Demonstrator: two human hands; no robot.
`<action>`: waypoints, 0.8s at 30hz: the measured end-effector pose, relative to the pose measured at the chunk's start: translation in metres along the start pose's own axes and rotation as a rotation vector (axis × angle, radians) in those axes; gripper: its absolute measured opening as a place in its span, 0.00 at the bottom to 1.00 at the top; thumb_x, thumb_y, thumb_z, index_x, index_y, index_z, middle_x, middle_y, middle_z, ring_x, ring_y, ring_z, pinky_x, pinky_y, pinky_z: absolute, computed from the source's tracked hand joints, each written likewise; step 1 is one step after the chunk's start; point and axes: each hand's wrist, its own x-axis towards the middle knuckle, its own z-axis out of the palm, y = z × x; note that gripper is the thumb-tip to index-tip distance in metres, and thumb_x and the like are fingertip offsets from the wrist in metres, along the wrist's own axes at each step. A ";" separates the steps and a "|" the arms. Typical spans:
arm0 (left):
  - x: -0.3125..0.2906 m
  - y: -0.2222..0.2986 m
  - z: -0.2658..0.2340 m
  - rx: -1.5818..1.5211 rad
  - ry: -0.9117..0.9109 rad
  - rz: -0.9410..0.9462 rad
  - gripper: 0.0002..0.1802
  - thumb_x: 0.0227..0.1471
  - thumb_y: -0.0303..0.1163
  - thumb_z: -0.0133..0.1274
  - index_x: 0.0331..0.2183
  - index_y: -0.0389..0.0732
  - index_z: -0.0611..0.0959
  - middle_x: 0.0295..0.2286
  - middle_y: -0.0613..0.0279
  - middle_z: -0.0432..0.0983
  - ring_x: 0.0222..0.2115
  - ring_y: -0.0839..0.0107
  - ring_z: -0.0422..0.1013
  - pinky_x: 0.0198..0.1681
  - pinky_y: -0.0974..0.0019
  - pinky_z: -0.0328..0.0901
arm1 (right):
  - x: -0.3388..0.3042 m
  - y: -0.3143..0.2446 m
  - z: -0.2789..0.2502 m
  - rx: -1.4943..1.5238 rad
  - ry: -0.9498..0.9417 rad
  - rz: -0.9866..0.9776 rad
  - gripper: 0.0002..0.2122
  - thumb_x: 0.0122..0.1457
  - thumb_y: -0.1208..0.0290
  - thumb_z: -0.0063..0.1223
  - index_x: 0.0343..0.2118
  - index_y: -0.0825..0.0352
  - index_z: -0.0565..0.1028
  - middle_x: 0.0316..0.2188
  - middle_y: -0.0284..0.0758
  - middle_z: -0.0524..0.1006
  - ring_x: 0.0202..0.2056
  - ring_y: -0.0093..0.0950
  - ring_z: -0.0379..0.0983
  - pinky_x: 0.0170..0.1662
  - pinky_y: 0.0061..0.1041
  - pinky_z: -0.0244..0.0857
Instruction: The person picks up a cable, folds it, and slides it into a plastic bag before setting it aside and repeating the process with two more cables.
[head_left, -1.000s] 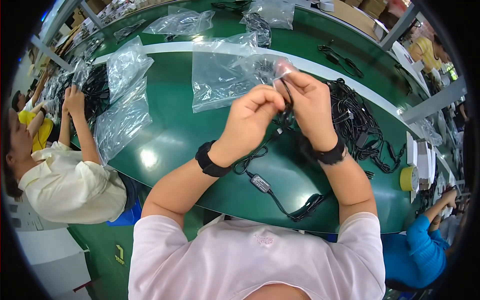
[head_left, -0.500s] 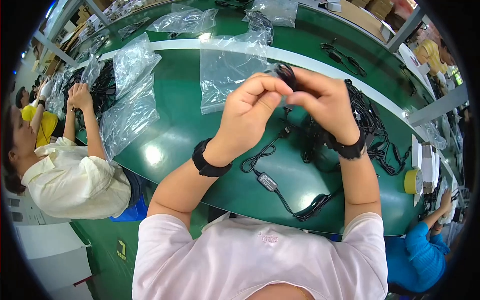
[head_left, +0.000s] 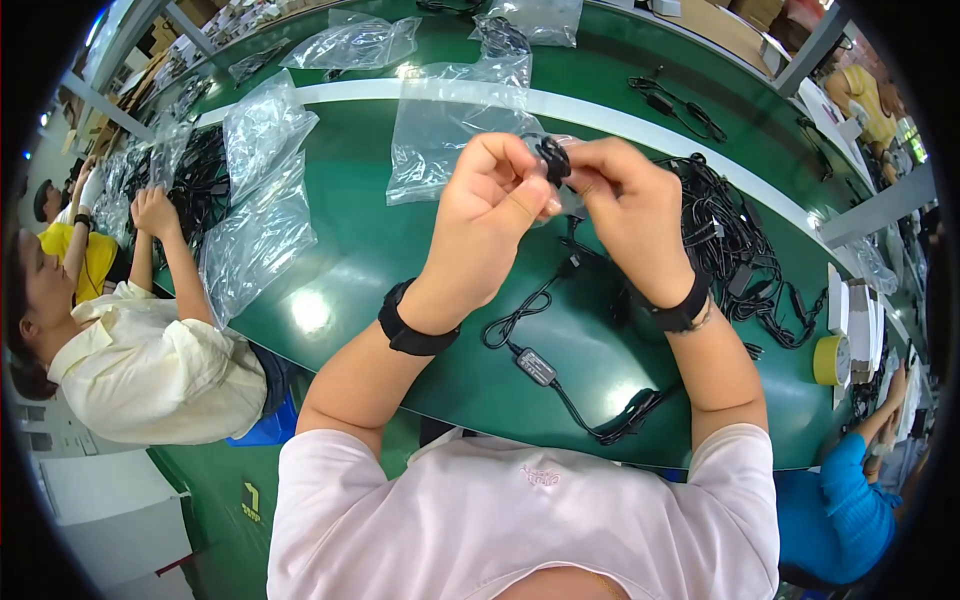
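Observation:
Above the green table, my left hand [head_left: 482,230] and my right hand [head_left: 628,222] meet over a small coiled black cable [head_left: 553,158]. Fingers and thumbs of both hands are closed around it, and clear plastic film shows beside the fingertips. My fingers cover part of the coil. Below my hands lies a black power cable [head_left: 535,366] with an inline box, one end loosely looped, the other bundled. A flat clear plastic bag [head_left: 425,150] is beyond my left hand. Near my right wrist a tangled heap of black cables [head_left: 735,245] spreads out.
More clear bags [head_left: 262,215] lie at the left, next to a co-worker in a cream shirt [head_left: 165,365]. A yellow tape roll [head_left: 829,360] stands by white cartons [head_left: 858,325] at the right. A pale rail [head_left: 600,112] crosses behind, with another cable [head_left: 675,103] beyond it.
My right hand has shifted slightly left and its fingers have turned down around the coil. My left hand has opened its grip a little, showing more of the coil.

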 end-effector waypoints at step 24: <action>0.012 0.047 -0.071 0.811 0.106 0.274 0.13 0.47 0.24 0.50 0.38 0.37 0.69 0.26 0.63 0.68 0.27 0.78 0.65 0.30 0.75 0.61 | 0.155 0.081 -0.108 -0.856 0.026 -0.292 0.06 0.46 0.71 0.50 0.25 0.68 0.70 0.20 0.42 0.71 0.25 0.41 0.68 0.27 0.31 0.62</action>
